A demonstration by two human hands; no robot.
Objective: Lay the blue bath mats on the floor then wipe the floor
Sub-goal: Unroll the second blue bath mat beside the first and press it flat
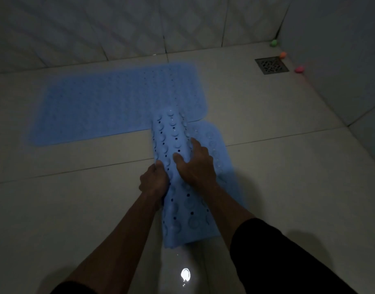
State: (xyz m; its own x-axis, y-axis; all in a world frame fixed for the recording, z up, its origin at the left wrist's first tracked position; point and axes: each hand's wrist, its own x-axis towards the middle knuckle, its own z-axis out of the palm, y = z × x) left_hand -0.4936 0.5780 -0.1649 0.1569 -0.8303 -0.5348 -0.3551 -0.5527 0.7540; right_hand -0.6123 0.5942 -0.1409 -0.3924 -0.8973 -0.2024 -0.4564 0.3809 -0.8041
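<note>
One blue bath mat (110,102) lies flat on the tiled floor along the back wall. A second blue mat (173,134) is folded over lengthwise, its suction cups and holes facing up, and its far end overlaps the first mat's right corner. Part of it (212,141) lies flat on the floor to the right. My left hand (153,181) grips the folded mat's left edge, fingers curled under it. My right hand (196,164) lies over the fold, thumb on top and fingers curved round its right side.
A metal floor drain (271,65) sits at the back right corner. Three small coloured objects, green (274,43), orange (283,54) and pink (299,69), lie along the right wall. A bright light reflection (185,274) shows on the wet tile near me.
</note>
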